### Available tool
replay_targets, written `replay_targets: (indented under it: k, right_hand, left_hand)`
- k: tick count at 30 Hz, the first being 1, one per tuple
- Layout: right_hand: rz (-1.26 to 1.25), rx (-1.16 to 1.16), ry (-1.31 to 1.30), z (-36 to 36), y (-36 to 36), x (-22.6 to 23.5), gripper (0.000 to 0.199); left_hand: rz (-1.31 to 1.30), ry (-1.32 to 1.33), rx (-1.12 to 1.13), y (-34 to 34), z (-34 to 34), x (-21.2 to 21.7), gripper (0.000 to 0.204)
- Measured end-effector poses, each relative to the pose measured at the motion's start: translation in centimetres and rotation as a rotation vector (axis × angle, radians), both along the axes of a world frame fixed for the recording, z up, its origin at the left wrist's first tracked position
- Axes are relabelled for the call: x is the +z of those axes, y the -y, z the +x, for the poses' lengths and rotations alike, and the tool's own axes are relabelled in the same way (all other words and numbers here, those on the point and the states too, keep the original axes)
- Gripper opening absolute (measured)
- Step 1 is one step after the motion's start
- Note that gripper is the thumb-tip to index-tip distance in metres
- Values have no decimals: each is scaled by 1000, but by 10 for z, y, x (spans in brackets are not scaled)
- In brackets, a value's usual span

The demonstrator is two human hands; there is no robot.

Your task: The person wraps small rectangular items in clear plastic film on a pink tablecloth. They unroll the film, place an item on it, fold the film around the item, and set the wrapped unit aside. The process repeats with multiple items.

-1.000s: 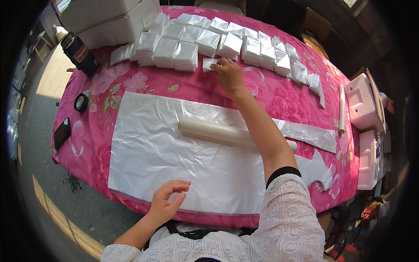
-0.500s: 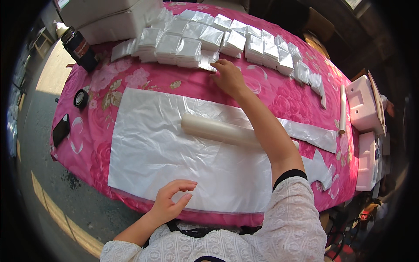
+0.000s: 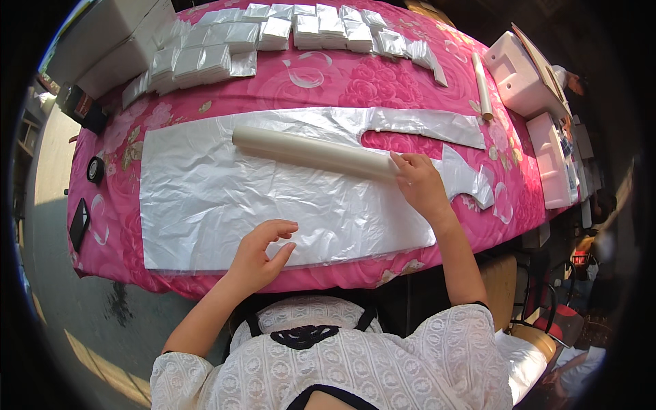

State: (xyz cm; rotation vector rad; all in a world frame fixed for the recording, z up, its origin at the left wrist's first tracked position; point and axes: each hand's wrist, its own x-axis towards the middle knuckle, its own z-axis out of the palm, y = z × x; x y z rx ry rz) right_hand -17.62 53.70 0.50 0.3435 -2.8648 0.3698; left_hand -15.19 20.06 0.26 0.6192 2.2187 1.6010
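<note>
My right hand (image 3: 420, 181) reaches the right end of a pale tube (image 3: 307, 152) lying across a white plastic bag (image 3: 198, 212) on a pink floral-covered desk (image 3: 301, 85). Some 0.5 seconds ago that hand was at the far side, beside the folded packets (image 3: 205, 60); now it has left them, and a thin packet (image 3: 243, 64) sits at the right end of their front row, just beside a taller stack. To my judgement, that means the packet is placed and my attention has turned to the tube and the unfolded bag beneath it.

My 2 hands are apart. The right one's fingers curl at the tube's end, though I cannot tell whether they have closed around it. My left hand (image 3: 263, 256) holds nothing and keeps its curved pose over the bag's near edge, thumb and fingers spread; whether it touches the plastic, I cannot tell.

The bag is spread wide and wrinkled, with 2 strips reaching right on either side of a cutout, where pink cloth shows through. The tube lies on its upper part, slanting down toward my right.

Around the work, a black tape roll (image 3: 95, 169) and a dark phone (image 3: 79, 224) lie at left, below a dark jar (image 3: 83, 109). A 2nd, slimmer tube (image 3: 482, 85) lies at far right, near a pinkish foam box (image 3: 523, 75). Large white boxes (image 3: 109, 41) stand at the far left.
</note>
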Motion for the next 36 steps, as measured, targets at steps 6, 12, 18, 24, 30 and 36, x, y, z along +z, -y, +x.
replay_targets:
  k: [6,12,18,24,30,36]
  right_hand:
    - [61,-19,-75,26,-21,-11,45]
    - [-374,204,309,94,30,-13,61]
    - [2,-48,7,82,-62,-55,52]
    - [135,-555,-84,94,-188,-63,40]
    - [106,-594,-296,105,-213,-64,16]
    - [-164,-485,-445,96,-136,-19,8]
  left_hand:
    - [-154,-400,-91,-72,-4,-9,44]
    - [-441,-582,26,-100,-1,-45,82]
    - [-513,-611,-66,-106,6,-29,79]
    - [-403,-601,-262,-113,11,-21,68]
    - [-345,-693,-432,-123,12,-23,47]
    - [-360,-689,-416,-127,14,-24,46]
